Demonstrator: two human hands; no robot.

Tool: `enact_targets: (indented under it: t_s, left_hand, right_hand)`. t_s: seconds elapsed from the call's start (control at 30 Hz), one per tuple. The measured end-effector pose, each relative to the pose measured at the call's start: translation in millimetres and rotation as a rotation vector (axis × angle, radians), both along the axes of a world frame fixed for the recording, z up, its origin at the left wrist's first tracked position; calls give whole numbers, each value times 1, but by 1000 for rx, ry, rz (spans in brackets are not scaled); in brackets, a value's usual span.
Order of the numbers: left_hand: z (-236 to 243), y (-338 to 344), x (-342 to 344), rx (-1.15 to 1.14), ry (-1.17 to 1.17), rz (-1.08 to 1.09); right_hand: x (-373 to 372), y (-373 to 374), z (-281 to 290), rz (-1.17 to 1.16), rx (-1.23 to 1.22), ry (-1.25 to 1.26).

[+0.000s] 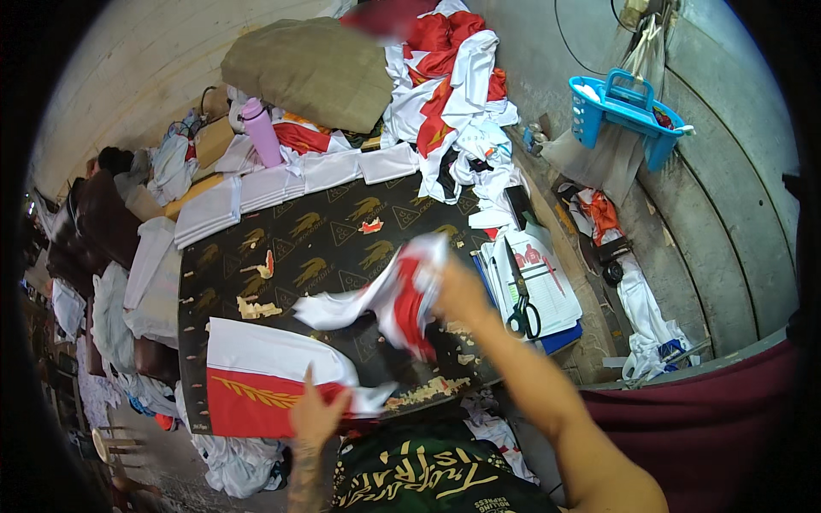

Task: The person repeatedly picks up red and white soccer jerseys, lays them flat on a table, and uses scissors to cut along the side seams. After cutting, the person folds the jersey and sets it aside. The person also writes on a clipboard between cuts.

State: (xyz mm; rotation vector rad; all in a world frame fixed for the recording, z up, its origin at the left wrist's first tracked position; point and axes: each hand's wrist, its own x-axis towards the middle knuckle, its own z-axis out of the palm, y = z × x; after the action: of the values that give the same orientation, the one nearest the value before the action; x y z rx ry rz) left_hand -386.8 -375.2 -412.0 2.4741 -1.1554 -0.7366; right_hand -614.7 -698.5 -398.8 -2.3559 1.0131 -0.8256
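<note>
A white and red fabric piece (269, 350) with a gold leaf print lies flat at the near left of the dark table (312, 261). My left hand (316, 410) rests on its near right part, fingers apart. Above the table's middle, my right hand (462, 295) grips a second red and white fabric piece (419, 295), bunched and smeared by motion. One white end of that piece trails left toward the table. My right fingers are blurred and partly hidden by the cloth.
Folded white fabric stacks (274, 186) line the far edge beside a pink bottle (261, 132). At right, black-handled scissors (520, 295) lie on papers (552, 291). Red and white garments (440, 85) are heaped at the back. A blue basket (629, 111) hangs by the wall.
</note>
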Motion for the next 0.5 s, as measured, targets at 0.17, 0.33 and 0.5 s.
enact_targets:
  t_s: [0.17, 0.33, 0.5]
  left_hand:
    - [2, 91, 38, -35, 338, 230]
    - [41, 128, 50, -1262, 1249, 658]
    - [165, 151, 193, -1362, 520, 585]
  right_hand:
    - [19, -130, 102, -347, -152, 108]
    - [120, 112, 111, 589, -43, 140]
    - [136, 291, 53, 889, 605, 395]
